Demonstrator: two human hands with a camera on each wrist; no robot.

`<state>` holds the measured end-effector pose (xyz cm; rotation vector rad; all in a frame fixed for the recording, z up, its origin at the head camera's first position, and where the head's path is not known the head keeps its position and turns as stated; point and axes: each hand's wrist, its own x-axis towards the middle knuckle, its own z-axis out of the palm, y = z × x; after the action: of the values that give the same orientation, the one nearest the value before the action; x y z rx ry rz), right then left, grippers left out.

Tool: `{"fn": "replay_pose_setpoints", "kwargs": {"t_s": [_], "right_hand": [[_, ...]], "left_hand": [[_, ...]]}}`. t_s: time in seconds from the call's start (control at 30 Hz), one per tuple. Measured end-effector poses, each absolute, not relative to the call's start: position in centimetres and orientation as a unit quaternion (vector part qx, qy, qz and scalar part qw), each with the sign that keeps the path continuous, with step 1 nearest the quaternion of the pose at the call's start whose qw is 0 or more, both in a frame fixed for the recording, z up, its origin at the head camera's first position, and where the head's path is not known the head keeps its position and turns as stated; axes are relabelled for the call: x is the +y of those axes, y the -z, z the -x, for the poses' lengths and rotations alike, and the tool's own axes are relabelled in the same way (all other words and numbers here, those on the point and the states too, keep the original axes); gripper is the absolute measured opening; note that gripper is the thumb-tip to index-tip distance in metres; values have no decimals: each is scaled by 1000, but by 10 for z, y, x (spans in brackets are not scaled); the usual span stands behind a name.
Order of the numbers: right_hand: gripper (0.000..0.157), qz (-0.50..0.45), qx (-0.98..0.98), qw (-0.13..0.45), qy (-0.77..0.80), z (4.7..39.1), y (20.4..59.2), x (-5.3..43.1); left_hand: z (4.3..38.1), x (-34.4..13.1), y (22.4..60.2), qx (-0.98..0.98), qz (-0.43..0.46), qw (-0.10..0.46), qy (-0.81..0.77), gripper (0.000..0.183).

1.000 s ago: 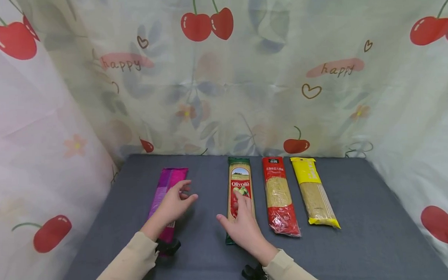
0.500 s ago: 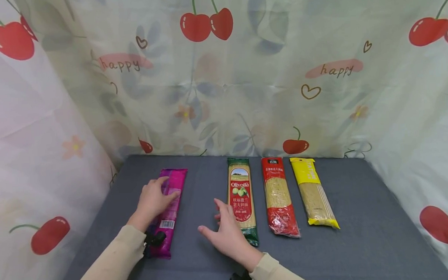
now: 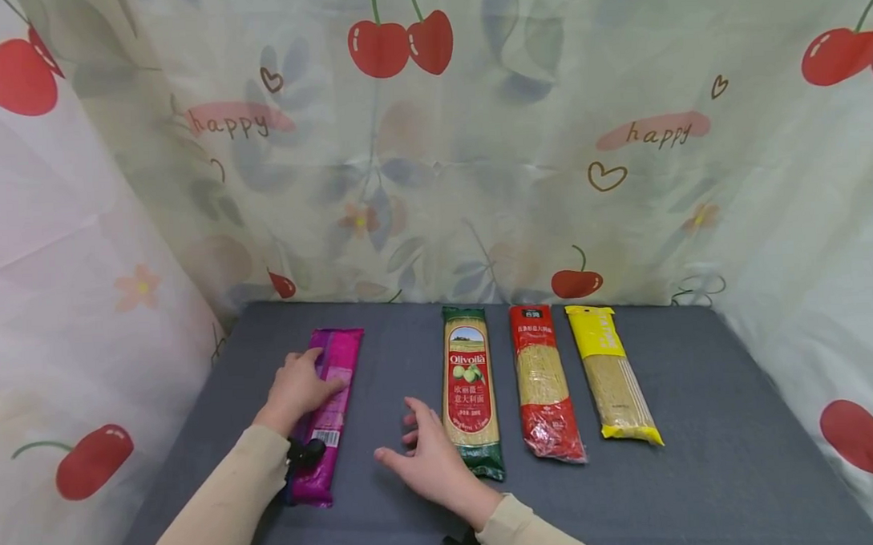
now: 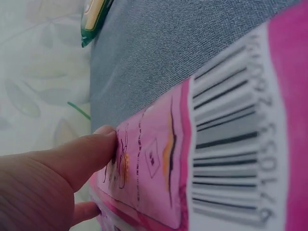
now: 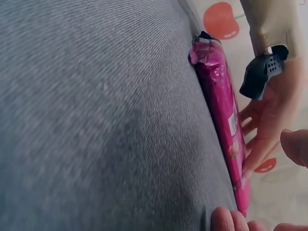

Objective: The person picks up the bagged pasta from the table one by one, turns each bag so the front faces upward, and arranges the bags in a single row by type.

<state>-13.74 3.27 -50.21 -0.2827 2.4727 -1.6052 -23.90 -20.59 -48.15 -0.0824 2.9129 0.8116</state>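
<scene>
A long purple-pink packet with a barcode lies on the left of the grey cloth. My left hand spans its upper half and grips it, the thumb at one long edge and the fingers toward the other. Up close in the left wrist view, the thumb presses against the printed pink film. My right hand is over the cloth between this packet and the green-ended Olivoilà spaghetti packet. Its fingers are loosely bent, thumb spread away, with nothing between them.
Right of the Olivoilà packet lie a red spaghetti packet and a yellow-ended one, slightly slanted. A cherry-print curtain rises behind the grey-covered table and along both sides.
My left hand has moved left onto the purple-pink packet and its thumb now meets it. My right hand has drawn left and nearer, off the Olivoilà packet, uncovering its label.
</scene>
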Motion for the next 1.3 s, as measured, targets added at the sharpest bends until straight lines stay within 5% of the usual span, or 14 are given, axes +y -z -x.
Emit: {"fn": "replay_pose_setpoints", "kwargs": {"t_s": [0.43, 0.73, 1.1, 1.3], "right_hand": [[85, 99, 828, 136, 534, 139, 505, 16], [83, 115, 880, 126, 443, 127, 513, -8], [72, 132, 895, 102, 414, 122, 512, -8], [68, 133, 892, 100, 420, 121, 513, -9]], "left_hand": [[236, -190, 476, 967, 45, 84, -236, 83], [274, -195, 492, 951, -41, -65, -299, 52], [302, -192, 502, 965, -40, 17, -259, 52], [304, -193, 497, 964, -33, 31, -264, 38]]}}
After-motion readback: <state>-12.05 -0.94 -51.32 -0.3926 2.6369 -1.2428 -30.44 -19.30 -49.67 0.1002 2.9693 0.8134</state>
